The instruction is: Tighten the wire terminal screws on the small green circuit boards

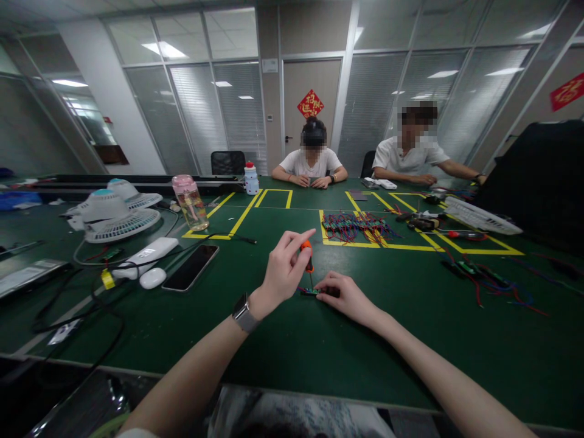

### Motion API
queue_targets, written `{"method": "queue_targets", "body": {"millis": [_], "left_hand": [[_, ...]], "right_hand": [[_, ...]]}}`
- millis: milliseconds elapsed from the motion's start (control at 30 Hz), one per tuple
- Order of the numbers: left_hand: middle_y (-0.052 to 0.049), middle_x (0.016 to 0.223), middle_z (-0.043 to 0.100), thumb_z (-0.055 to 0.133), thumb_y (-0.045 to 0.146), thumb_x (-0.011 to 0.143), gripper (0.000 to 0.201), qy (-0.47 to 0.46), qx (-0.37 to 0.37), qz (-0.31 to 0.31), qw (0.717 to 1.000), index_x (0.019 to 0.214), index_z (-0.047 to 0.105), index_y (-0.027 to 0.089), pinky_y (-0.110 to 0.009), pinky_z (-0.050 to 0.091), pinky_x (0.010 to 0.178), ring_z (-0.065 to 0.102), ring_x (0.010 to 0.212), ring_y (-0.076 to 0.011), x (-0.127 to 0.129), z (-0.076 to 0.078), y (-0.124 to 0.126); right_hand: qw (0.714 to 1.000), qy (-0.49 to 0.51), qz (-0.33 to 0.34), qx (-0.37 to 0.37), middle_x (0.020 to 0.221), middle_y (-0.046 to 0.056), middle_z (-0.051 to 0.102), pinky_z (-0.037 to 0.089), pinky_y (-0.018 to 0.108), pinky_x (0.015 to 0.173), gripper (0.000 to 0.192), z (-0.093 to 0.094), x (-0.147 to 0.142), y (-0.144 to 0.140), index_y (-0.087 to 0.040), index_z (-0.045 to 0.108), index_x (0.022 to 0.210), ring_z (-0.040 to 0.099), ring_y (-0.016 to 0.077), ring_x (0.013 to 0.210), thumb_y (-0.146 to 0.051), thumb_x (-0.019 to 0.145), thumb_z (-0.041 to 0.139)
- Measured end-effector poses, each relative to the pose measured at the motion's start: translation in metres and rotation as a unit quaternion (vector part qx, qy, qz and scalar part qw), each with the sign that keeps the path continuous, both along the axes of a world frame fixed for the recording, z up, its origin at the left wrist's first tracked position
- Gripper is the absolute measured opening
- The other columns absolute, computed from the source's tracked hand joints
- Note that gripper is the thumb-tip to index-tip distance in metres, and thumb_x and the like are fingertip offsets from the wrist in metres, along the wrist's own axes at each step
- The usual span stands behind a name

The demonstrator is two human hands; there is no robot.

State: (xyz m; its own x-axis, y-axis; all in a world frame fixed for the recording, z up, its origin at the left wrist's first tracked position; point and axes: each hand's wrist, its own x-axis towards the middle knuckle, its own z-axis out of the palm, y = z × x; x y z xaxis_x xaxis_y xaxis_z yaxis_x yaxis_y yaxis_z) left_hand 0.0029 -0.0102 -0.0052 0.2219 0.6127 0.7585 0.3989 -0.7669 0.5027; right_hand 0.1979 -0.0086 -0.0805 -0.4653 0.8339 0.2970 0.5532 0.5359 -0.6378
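Down on the green table (292, 359), a small circuit board (310, 291) lies flat, right under the fingertips of both hands. The right hand (347, 296) presses on it from the right, fingers curled and closed over the board's right end, pinning it to the table. The left hand (283, 269), with a watch (244, 314) on its wrist, grips an orange-handled screwdriver (308, 255) upright between thumb and bent fingers, the index finger stretched out above the handle; the tip stands on the board, just left of the right hand's fingertips.

Beyond the fingers, inside a yellow-taped rectangle, lies a heap of red and blue wired parts (353, 226). Left of the left hand's fingers a black phone (190, 267) lies face up, with a white mouse (152, 278) just beside it. Farther left and beyond, a clear bottle with a pink cap (190, 202) stands tilted in the picture, holding a pale liquid with something floating in it that is too small to tell. A small white bottle with a red top (250, 179) stands farther off; its contents cannot be seen. Two other people (311, 163) sit at the far edge.
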Motion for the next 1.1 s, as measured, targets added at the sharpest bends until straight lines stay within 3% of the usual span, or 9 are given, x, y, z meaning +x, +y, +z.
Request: {"method": "queue_targets", "body": {"millis": [67, 233, 433, 567, 767, 900, 967, 1100], "left_hand": [[-0.004, 0.097, 0.055, 0.041, 0.025, 0.098, 0.034, -0.001, -0.012, -0.012, 1.0, 0.129, 0.053, 0.021, -0.019, 0.04, 0.054, 0.048, 0.061, -0.0071, 0.0002, 0.0004, -0.0001], [0.001, 0.083, 0.049, 0.059, 0.032, 0.09, 0.025, -0.023, -0.005, 0.001, 1.0, 0.112, 0.065, 0.021, -0.018, 0.033, 0.047, 0.036, 0.049, -0.0034, 0.0004, -0.0011, 0.0014], [-0.003, 0.095, 0.054, 0.045, 0.026, 0.096, 0.031, -0.013, -0.012, 0.0, 1.0, 0.126, 0.054, 0.021, -0.017, 0.033, 0.046, 0.036, 0.049, -0.0032, 0.0016, -0.0031, 0.0012], [0.0, 0.086, 0.049, 0.059, 0.032, 0.09, 0.023, -0.016, 0.011, 0.032, 0.999, 0.109, 0.063, 0.021, -0.017, 0.032, 0.046, 0.036, 0.048, -0.0026, 0.0015, -0.0034, 0.0016], [-0.003, 0.101, 0.056, 0.044, 0.021, 0.095, 0.03, 0.022, -0.011, 0.018, 1.0, 0.124, 0.053, 0.021, -0.018, 0.037, 0.051, 0.039, 0.049, -0.0023, 0.0015, -0.0018, -0.0004], [0.0, 0.09, 0.051, 0.057, 0.028, 0.09, 0.025, 0.02, -0.006, 0.042, 0.999, 0.114, 0.06, 0.022, -0.018, 0.035, 0.048, 0.039, 0.048, -0.0022, 0.0015, -0.002, 0.0004], [-0.001, 0.094, 0.052, 0.059, 0.031, 0.089, 0.026, 0.017, -0.006, 0.044, 0.999, 0.113, 0.061, 0.022, -0.017, 0.035, 0.047, 0.041, 0.049, -0.0019, 0.0011, -0.0023, 0.0001], [-0.007, 0.115, 0.056, 0.045, 0.023, 0.095, 0.034, 0.024, -0.007, 0.018, 1.0, 0.128, 0.052, 0.022, -0.017, 0.038, 0.049, 0.04, 0.049, -0.0014, 0.001, -0.0028, -0.0008]], "right_hand": [[1.0, 0.0, 0.002, -0.003, 0.081, 0.003, 0.06, 0.047, 0.027, 0.067, 0.011, 0.0003, -0.0002, 0.0001, -0.019, 0.074, 0.091, 0.058, 0.0162, 0.073, -0.019, 0.082, 0.066], [1.0, 0.001, 0.001, -0.003, 0.082, 0.003, 0.06, 0.047, 0.028, 0.069, 0.011, 0.0002, 0.0, 0.0, -0.019, 0.073, 0.09, 0.059, 0.0164, 0.074, -0.019, 0.082, 0.066], [1.0, 0.005, 0.001, -0.008, 0.082, 0.003, 0.059, 0.047, 0.027, 0.069, 0.012, 0.0004, -0.0001, -0.0006, -0.018, 0.074, 0.091, 0.058, 0.0163, 0.074, -0.019, 0.082, 0.067], [1.0, 0.002, -0.001, -0.006, 0.082, 0.003, 0.059, 0.046, 0.027, 0.068, 0.011, 0.0007, -0.0006, -0.0009, -0.018, 0.074, 0.09, 0.058, 0.0159, 0.073, -0.017, 0.081, 0.067], [1.0, -0.003, -0.001, -0.005, 0.082, 0.003, 0.059, 0.046, 0.026, 0.067, 0.011, 0.0008, -0.0007, -0.0004, -0.017, 0.073, 0.091, 0.058, 0.0155, 0.072, -0.018, 0.082, 0.067], [1.0, -0.001, -0.001, -0.001, 0.082, 0.003, 0.059, 0.046, 0.026, 0.068, 0.012, 0.0009, -0.0009, -0.0001, -0.017, 0.074, 0.091, 0.058, 0.0158, 0.073, -0.017, 0.081, 0.068], [1.0, 0.0, -0.003, -0.001, 0.083, 0.003, 0.06, 0.046, 0.027, 0.069, 0.012, 0.0013, -0.0009, -0.0002, -0.017, 0.074, 0.091, 0.059, 0.0159, 0.074, -0.017, 0.081, 0.068], [1.0, 0.001, 0.0, -0.005, 0.083, 0.003, 0.06, 0.047, 0.026, 0.068, 0.011, 0.0019, -0.0008, -0.001, -0.018, 0.074, 0.091, 0.059, 0.0157, 0.073, -0.018, 0.082, 0.067]]}}
